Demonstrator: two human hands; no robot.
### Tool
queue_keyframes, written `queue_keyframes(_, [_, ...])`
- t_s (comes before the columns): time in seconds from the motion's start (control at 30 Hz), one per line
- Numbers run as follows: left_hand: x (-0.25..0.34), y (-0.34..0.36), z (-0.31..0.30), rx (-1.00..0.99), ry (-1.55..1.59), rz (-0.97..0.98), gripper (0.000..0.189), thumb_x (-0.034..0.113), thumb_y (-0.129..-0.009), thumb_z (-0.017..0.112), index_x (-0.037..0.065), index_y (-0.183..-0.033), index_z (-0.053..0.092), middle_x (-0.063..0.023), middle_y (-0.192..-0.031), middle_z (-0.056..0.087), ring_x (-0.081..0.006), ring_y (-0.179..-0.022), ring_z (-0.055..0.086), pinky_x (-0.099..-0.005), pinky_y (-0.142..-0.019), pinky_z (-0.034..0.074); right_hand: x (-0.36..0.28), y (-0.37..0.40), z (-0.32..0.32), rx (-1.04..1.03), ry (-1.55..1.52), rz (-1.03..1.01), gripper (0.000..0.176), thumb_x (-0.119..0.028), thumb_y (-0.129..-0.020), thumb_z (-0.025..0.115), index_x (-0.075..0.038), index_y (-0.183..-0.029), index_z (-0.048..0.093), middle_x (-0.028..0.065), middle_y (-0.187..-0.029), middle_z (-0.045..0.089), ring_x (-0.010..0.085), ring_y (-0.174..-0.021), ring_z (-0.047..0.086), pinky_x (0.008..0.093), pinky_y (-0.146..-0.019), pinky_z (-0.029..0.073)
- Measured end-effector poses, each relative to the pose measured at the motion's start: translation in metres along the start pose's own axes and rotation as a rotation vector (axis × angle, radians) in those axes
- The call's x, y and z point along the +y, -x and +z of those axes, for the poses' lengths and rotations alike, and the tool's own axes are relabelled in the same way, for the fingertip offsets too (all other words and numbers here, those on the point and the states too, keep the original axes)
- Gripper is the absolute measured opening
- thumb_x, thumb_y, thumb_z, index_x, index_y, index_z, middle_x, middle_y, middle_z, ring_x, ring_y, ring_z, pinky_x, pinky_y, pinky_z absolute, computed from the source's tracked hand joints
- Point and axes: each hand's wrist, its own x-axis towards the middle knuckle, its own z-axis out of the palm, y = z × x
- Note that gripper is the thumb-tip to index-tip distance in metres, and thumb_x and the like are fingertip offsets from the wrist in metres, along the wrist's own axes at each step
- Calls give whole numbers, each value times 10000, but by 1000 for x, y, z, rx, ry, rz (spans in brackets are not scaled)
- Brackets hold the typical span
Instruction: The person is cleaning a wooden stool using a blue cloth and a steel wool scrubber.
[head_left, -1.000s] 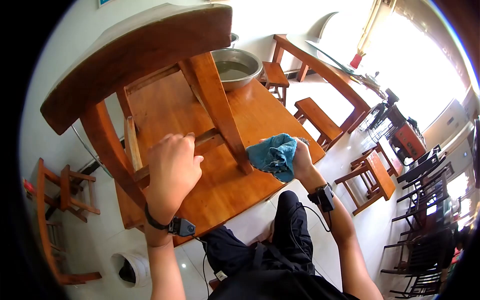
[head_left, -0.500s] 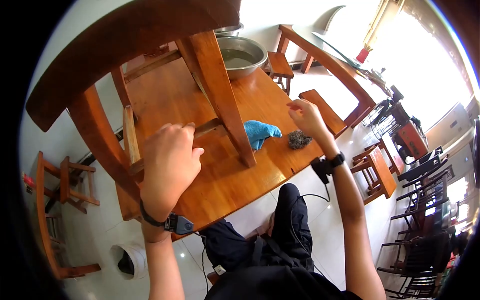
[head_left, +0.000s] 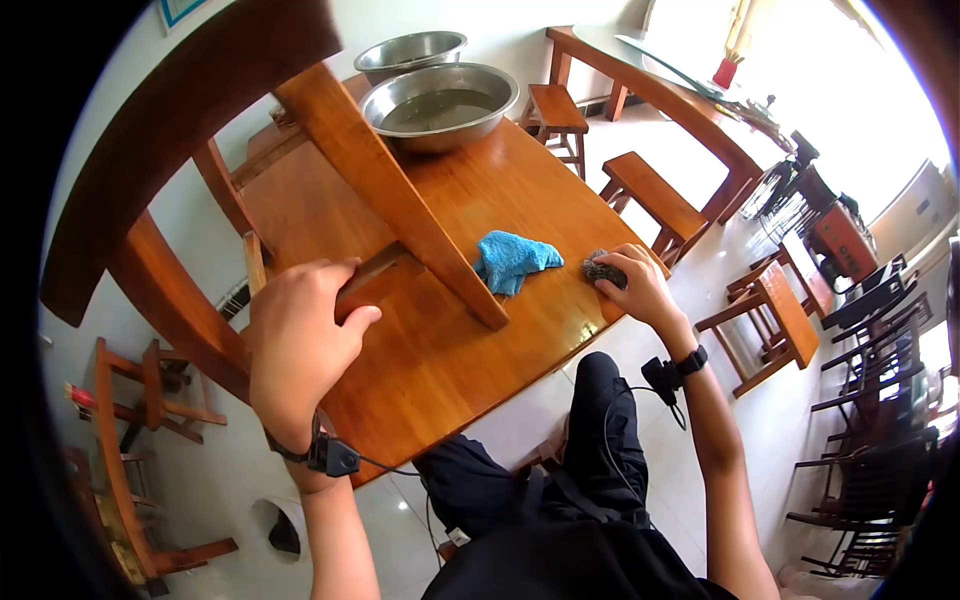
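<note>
A brown wooden chair (head_left: 400,205) with a dark curved piece stands on the wooden table (head_left: 400,385). My left hand (head_left: 305,345) is curled over one of its crossbars, thumb apart; the far fingers are partly hidden. Near the table's right edge, my right hand (head_left: 640,285) has its fingers closed around a grey steel wool scourer (head_left: 603,270), which touches the tabletop. Between that hand and the chair lies a crumpled blue cloth (head_left: 515,262).
Two metal basins stand at the table's far end; the nearer basin (head_left: 440,140) holds cloudy water. Wooden stools, including a near stool (head_left: 765,315), are on the right. A white bucket (head_left: 275,528) is on the floor at lower left. Thin cables hang from both wrists.
My right hand has come down from above the scourer and taken hold of it. My left hand stays at the crossbar. The view has shifted, showing more of the basins.
</note>
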Motion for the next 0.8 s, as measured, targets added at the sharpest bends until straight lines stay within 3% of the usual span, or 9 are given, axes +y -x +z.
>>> queue_keyframes(0.1, [2, 2, 1, 14, 16, 3, 413, 142, -761, 829, 3, -1140, 743, -206, -1016, 735, -399, -940, 694, -430, -829, 551, -36, 9, 6, 107, -59, 109, 289, -153, -820, 761, -55, -1092, 738, 141, -991, 728, 355, -980, 692, 434, -868, 561])
queue_keyframes(0.23, [6, -1, 2, -31, 25, -35, 450, 108, -745, 832, 9, -1172, 732, -213, -1041, 729, -412, -954, 683, -452, -838, 540, -112, 20, 7, -15, -339, 232, 269, -183, -886, 733, -32, -1103, 685, 174, -994, 727, 378, -952, 694, 454, -829, 550])
queue_keyframes(0.3, [8, -2, 2, -52, 27, -29, 450, 93, -743, 832, 14, -1175, 730, -214, -1031, 724, -420, -941, 676, -451, -824, 534, -134, 19, 16, 4, -605, 200, 272, -194, -909, 723, -17, -1106, 661, 197, -947, 715, 399, -932, 689, 455, -809, 541])
queue_keyframes(0.33, [8, -3, 2, -66, 40, -47, 451, 94, -743, 833, 19, -1176, 730, -214, -1025, 722, -423, -937, 674, -450, -819, 533, -138, 16, 22, 29, -583, 131, 266, -183, -917, 714, -10, -1109, 655, 208, -920, 708, 411, -911, 685, 452, -787, 539])
queue_keyframes(0.47, [8, -4, 1, -72, 52, -65, 452, 94, -744, 833, 20, -1177, 728, -211, -1011, 718, -427, -926, 672, -445, -805, 533, -149, 1, 38, 93, -837, 69, 278, -141, -962, 678, 10, -1189, 623, 193, -965, 714, 310, -874, 712, 377, -789, 548])
queue_keyframes(0.53, [6, -3, 2, -63, 52, -60, 451, 96, -745, 833, 19, -1177, 728, -213, -1008, 717, -428, -927, 671, -445, -804, 533, -150, -2, 41, 5, -1088, 193, 344, -149, -991, 673, 32, -1272, 591, 147, -1059, 728, 197, -945, 705, 328, -851, 542])
queue_keyframes(0.57, [5, -3, 3, -49, 51, -52, 450, 97, -746, 833, 18, -1177, 727, -214, -1006, 716, -429, -928, 671, -446, -804, 533, -149, -2, 44, -4, -1090, 191, 344, -149, -991, 673, 32, -1272, 591, 147, -1059, 728, 197, -945, 705, 328, -851, 542])
queue_keyframes(0.67, [3, -3, 4, -42, 28, -49, 449, 99, -746, 834, 20, -1175, 727, -217, -1007, 713, -430, -927, 670, -448, -804, 532, -139, 1, 49, -105, -1451, 484, 394, -155, -1019, 660, 56, -1338, 563, 110, -1200, 697, 143, -1093, 644, 300, -936, 518])
queue_keyframes(0.8, [5, -2, 4, -52, 18, -68, 448, 100, -747, 833, 25, -1175, 728, -217, -1012, 713, -430, -932, 669, -450, -805, 532, -126, 14, 54, -169, -1550, 639, 362, -218, -1044, 615, 26, -1311, 604, 84, -1181, 701, 144, -1063, 653, 297, -954, 505])
